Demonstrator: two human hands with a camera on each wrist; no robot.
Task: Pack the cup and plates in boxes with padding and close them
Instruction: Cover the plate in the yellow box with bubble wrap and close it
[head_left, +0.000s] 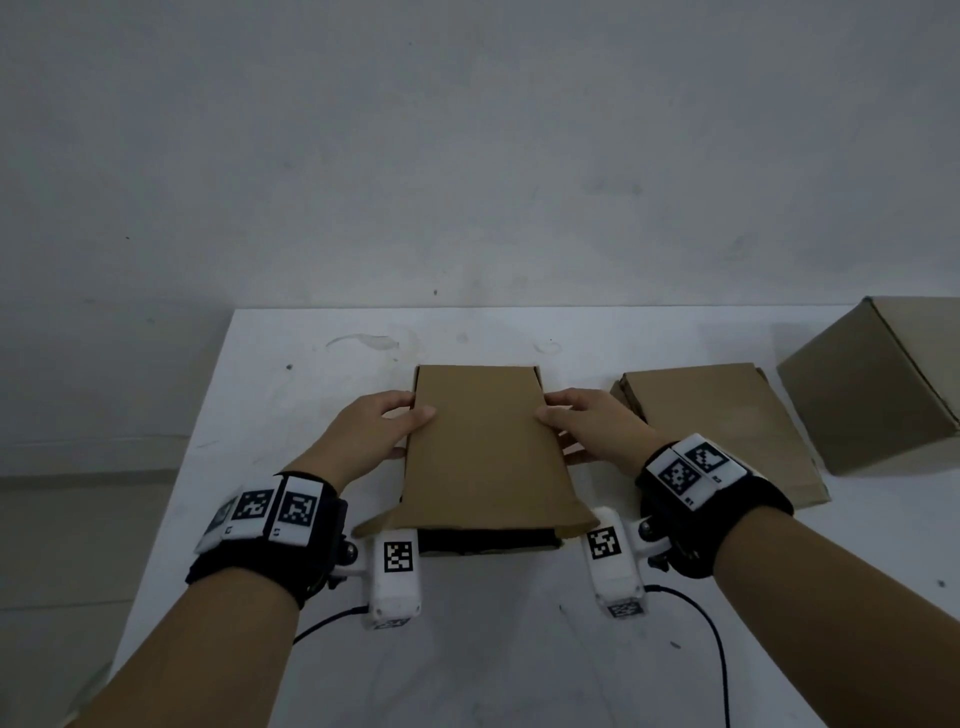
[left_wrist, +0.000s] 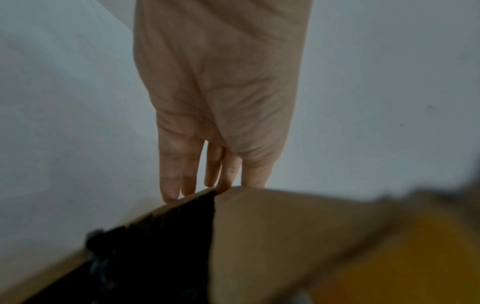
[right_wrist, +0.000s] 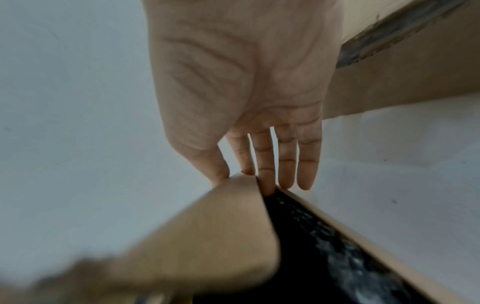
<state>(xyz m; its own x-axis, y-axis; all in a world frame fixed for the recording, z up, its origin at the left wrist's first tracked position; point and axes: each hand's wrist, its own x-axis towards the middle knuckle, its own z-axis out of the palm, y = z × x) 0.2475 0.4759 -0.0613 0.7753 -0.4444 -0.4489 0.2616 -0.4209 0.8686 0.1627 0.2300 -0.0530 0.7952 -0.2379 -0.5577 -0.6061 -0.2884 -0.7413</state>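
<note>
Box (head_left: 483, 452) centre of counter (head_left: 311, 353), lid (head_left: 485, 441) half lowered over dark padding (right_wrist: 324, 236) | left hand (head_left: 374, 431), right hand (head_left: 587, 426) pinching lid edges | risk: tuck flap likely missing front slot, buckling | nearby: flat box (head_left: 727, 426), closed box (head_left: 878, 384) at right, clear of work

three boxes (head_left: 483, 447), two hands (head_left: 374, 431).

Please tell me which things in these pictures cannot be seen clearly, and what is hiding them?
- Contents of the middle box: head view, its lid covers them; wrist views show only dark padding.
- Contents of the two boxes on the right: closed.
- Yellow patch: left wrist view, too blurred.
- Left hand and right hand fingertips: behind the lid's edges.
</note>
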